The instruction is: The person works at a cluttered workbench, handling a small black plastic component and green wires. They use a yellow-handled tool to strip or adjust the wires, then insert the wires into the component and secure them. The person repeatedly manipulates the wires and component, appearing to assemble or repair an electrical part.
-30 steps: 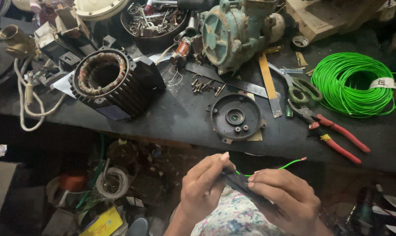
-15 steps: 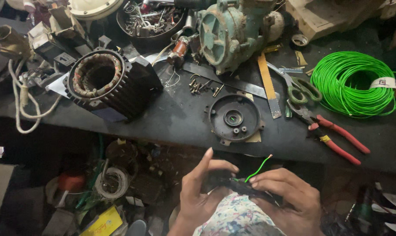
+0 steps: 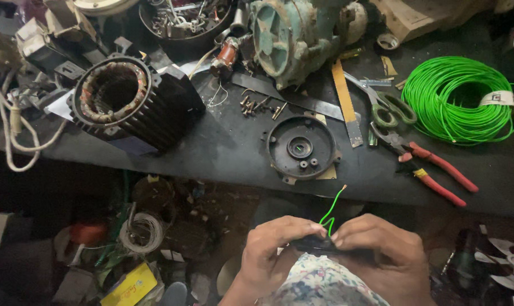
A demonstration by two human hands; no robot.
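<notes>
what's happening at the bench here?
A person is working a short green wire with both hands below the bench edge. The left hand and right hand pinch it together over a small dark part that I can't identify. On the black bench lie a motor stator, a round end cover, loose screws, red-handled pliers, green-handled scissors and a coil of green wire, none being touched.

Green wire (image 3: pixel 332 211) between both hands' fingers (image 3: pixel 316 228)
</notes>
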